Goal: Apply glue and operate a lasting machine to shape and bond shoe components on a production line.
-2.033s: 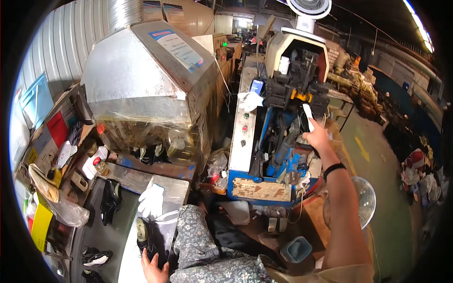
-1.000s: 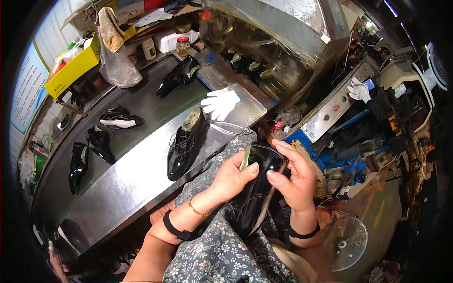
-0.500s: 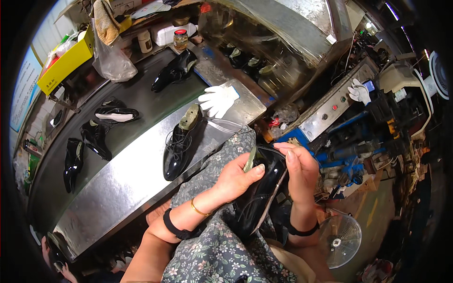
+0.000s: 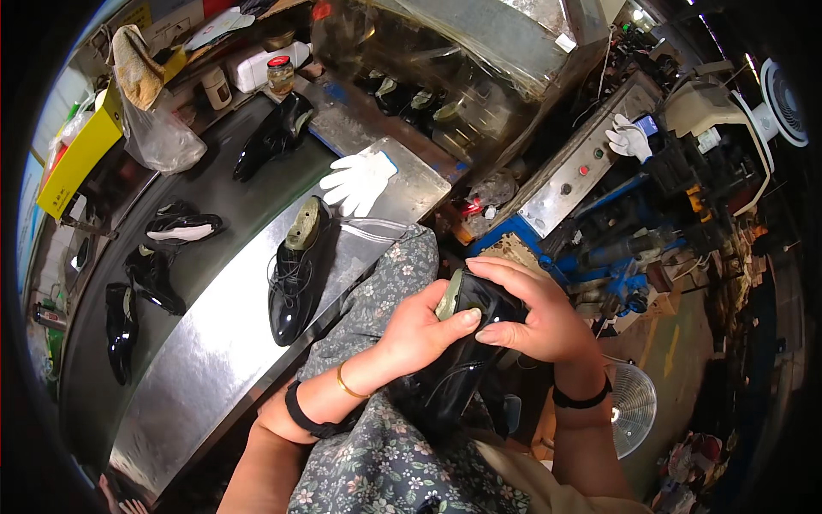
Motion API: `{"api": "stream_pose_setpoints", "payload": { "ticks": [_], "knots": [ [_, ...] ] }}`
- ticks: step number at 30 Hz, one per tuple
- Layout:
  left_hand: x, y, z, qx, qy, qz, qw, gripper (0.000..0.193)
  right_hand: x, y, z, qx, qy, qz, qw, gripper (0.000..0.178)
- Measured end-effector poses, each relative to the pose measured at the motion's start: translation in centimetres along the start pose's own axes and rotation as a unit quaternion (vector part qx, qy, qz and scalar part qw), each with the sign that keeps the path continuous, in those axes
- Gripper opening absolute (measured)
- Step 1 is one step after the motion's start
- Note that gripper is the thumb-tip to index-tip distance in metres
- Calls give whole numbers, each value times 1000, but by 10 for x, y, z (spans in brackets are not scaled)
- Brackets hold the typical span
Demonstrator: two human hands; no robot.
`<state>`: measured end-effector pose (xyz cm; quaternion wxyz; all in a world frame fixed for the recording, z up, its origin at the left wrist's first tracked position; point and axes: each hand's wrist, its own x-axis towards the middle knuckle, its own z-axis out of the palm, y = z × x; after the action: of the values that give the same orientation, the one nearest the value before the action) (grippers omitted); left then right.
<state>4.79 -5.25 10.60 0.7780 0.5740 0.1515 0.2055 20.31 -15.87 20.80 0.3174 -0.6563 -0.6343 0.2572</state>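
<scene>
We hold the black shoe (image 4: pixel 458 360) in our lap with both hands, just off the near edge of the steel bench (image 4: pixel 205 343), which we take as our landmark. Our left hand (image 4: pixel 424 330) wraps the heel end, its thumb pressed across the top opening where a pale last shows, and our right hand (image 4: pixel 535 317) closes over the same end from the other side, fingers curled down and pressed together on the leather, so both grips are shut on the shoe. Compared with half a second ago, the hands have drawn closer at the heel, the right one now cupping it rather than lying along its side, and two seconds ago that hand was up at the blue machine (image 4: pixel 599 248) beyond the far right end of the bench. We judge that the work has moved from the machine to hand-fitting at the heel (the shoe's toe points down toward our knees). On the bench lie a second black shoe (image 4: pixel 295 274) on its last, near our left forearm, and beyond it a white glove (image 4: pixel 360 182).
</scene>
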Motion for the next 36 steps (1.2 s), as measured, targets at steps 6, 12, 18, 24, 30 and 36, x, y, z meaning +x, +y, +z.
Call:
{"api": "stream_pose_setpoints", "payload": {
  "ticks": [6, 12, 18, 24, 30, 36],
  "knots": [
    [-16, 4, -1, 91, 13, 18, 996, 43, -9, 4, 6, 61, -3, -90, 994, 72],
    [-20, 7, 4, 83, -10, 13, 996, 40, -21, 3, -1, 40, -13, -106, 994, 68],
    [-18, 2, 5, 4, -57, -5, 998, 44, -24, 8, 4, 11, 5, -139, 990, 61],
    [-18, 2, 4, 0, -81, -14, 997, 58, -28, 10, 6, 23, 24, -145, 989, 49],
    [-17, 2, 6, 5, -74, -10, 997, 59, -26, 10, 8, 34, 47, -151, 987, 42],
    [-18, 2, 4, 37, -66, -11, 997, 58, -28, 12, 9, 35, 51, -137, 989, 41]
  ]
}}
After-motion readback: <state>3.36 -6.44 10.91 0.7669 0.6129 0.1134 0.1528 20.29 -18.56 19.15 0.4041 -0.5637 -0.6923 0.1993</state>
